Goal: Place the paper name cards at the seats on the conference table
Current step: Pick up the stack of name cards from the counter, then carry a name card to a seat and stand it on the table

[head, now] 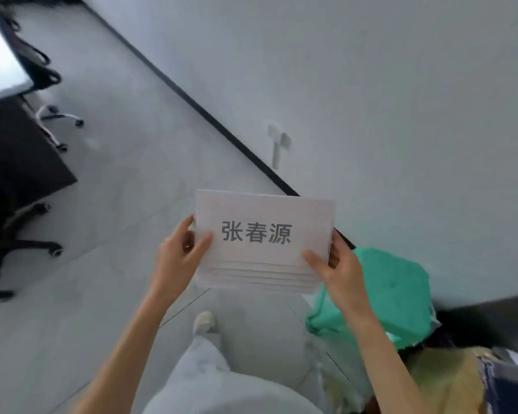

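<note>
Both hands hold a stack of paper name cards (pixel 263 240) out in front of the body, with printed characters facing up on the top sheet. The left hand (pixel 178 252) pinches the stack's nine o'clock edge, thumb on top and fingers curled beneath; the right hand (pixel 334 267) grips the four o'clock corner the same way. The staggered lower edges show several sheets fanned loosely, so the main risk is that one slides out if either thumb eases, or that two cards stick together and get set at one seat.

The conference table (pixel 3 70) lies well apart at ten o'clock, bright with glare, and dark office chairs (pixel 15 234) with spreading wheeled bases stand at nine o'clock. A foot could catch a chair base while the eyes stay on the cards. A green object (pixel 392 294) sits near the right leg at four o'clock, another thing to trip on.
</note>
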The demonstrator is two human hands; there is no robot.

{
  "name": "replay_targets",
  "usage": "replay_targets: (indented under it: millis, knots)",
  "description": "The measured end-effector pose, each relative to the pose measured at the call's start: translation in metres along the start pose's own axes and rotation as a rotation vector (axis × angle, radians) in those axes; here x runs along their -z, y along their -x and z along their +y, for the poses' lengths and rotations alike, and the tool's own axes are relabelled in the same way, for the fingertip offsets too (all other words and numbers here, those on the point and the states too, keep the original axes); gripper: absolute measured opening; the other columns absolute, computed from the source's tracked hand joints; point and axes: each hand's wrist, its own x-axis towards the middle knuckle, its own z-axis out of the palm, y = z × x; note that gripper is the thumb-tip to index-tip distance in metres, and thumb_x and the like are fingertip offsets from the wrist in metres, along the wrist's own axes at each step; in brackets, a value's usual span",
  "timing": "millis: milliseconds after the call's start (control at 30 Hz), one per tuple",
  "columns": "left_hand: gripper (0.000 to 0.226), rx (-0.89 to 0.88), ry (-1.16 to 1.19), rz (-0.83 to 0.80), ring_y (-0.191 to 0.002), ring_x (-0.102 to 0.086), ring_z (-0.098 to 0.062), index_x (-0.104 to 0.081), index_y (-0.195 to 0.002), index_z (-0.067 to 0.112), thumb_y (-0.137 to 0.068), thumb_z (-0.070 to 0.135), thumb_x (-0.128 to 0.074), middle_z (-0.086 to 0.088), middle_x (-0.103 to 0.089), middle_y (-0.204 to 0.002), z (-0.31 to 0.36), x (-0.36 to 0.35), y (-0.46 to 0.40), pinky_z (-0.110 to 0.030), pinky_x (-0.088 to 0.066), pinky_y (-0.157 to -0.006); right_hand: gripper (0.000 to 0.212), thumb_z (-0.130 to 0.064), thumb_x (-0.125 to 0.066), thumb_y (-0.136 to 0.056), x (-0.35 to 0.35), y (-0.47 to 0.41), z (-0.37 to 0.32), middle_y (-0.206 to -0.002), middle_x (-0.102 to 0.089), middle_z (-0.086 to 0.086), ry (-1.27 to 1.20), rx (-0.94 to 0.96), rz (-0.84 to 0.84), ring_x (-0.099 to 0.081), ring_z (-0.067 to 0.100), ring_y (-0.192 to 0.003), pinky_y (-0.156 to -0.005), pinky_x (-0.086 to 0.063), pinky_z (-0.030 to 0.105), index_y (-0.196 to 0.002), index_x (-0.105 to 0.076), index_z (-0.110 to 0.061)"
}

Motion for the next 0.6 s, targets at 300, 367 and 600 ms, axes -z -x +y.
replay_targets:
  millis: [300, 367, 600]
  knots:
    - [0.049, 0.176, 0.042, 0.424, -0.08, -0.068, -0.03, -0.053, -0.111, 0.03, -0.068, 0.054, -0.052, -0.009, -0.071, -0.089, -0.065, 0.176, -0.054, -0.057, -0.054, -0.073, 0.045, -0.02, -0.07, -0.076, -0.226, -0.12, -0.061, -0.106, -0.068, -0.003, 0.092, 0.05, -0.43, -0.065, 0.012, -0.097, -0.087, -0.053, 0.029, -0.118, -0.055, -0.02]
    - [0.054, 0.203, 0.047, 0.468, -0.081, -0.068, -0.03, -0.051, -0.114, 0.027, -0.068, 0.055, -0.052, -0.009, -0.071, -0.089, -0.072, 0.208, -0.074, -0.054, -0.055, -0.073, 0.042, -0.019, -0.07, -0.077, -0.268, -0.142, -0.075, -0.106, -0.067, -0.005, 0.089, 0.041, -0.504, -0.065, 0.011, -0.097, -0.083, -0.054, 0.022, -0.116, -0.054, -0.023]
    - [0.063, 0.257, 0.071, 0.565, -0.08, -0.067, -0.012, -0.046, -0.124, 0.016, -0.071, 0.049, -0.055, 0.003, -0.069, -0.089, -0.111, 0.296, -0.178, -0.028, -0.058, -0.068, 0.042, -0.015, -0.068, -0.076, -0.398, -0.238, -0.111, -0.102, -0.067, -0.007, 0.102, 0.057, -0.626, -0.066, 0.006, -0.091, -0.075, -0.055, 0.019, -0.116, -0.054, -0.017]
